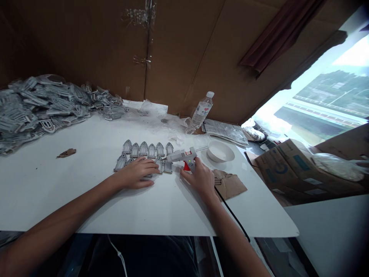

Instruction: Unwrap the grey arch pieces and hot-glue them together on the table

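Glue gun (181,154) in the right hand (202,179), center of the frame, points its nozzle over two rows of arched gray plaques (143,149) on a white table (57,192). That hand wraps the handle near the red trigger (186,167); the left hand (138,173) lies palm down over the lower row, and whether it pinches a plaque cannot be told. The gun looks light and rigid, its smooth plastic best held by the handle, well clear of a nozzle that is probably hot; the black cord (233,214), running toward the lower right, could tug. The plaques appear thin, stiff and light, perhaps brittle, and best lifted by their side edges. Torn cardboard (234,185) lies beside the right wrist.
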Motion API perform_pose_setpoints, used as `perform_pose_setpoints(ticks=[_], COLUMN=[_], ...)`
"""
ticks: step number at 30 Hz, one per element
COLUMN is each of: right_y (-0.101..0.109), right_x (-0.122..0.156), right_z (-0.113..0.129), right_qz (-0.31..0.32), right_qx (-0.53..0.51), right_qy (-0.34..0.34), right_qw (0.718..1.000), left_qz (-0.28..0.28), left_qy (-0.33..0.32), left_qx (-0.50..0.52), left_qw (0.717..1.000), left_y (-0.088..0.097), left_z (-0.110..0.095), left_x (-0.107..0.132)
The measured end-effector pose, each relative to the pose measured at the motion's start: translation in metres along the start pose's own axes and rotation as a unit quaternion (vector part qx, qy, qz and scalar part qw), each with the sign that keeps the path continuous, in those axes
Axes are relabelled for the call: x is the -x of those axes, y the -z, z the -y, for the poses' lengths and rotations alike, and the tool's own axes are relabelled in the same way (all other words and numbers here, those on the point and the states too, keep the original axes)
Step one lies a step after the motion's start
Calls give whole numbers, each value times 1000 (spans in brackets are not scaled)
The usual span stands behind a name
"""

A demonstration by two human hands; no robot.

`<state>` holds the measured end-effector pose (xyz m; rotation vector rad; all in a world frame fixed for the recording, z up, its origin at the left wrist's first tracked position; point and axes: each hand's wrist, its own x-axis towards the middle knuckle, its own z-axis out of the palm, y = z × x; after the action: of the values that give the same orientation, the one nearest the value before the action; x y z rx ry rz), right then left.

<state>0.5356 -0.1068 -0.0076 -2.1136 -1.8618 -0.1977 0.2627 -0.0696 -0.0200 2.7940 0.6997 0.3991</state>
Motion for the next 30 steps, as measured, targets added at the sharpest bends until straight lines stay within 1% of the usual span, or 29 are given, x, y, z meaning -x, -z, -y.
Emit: perform_pose_setpoints(ticks=[5,10,15,21,25,30], right_y=[2,7,9,11,11,8], right_x=[-3,-5,-5,-4,-4,-4], right_z=[-6,-8,-10,-11,-11,-13], right_qz=[-12,-3,9,49,65,75], right_qx=[-38,-62,-66,-41,-28,-18], right_qy=[-22,-47,-11,18,43,52], right_qw=[999,997,998,998,997,996], left_qz=[-3,-34,-30,-23,-13,-20], left_qy=[-3,5,11,9,13,9], left_qx=[-5,-14,-17,-18,-22,-18], left_qw=[1000,999,999,1000,1000,1000], left_y=[-1,2,4,5,5,6], left_z=[1,4,4,3,4,3], left_x=[1,1,1,1,1,0])
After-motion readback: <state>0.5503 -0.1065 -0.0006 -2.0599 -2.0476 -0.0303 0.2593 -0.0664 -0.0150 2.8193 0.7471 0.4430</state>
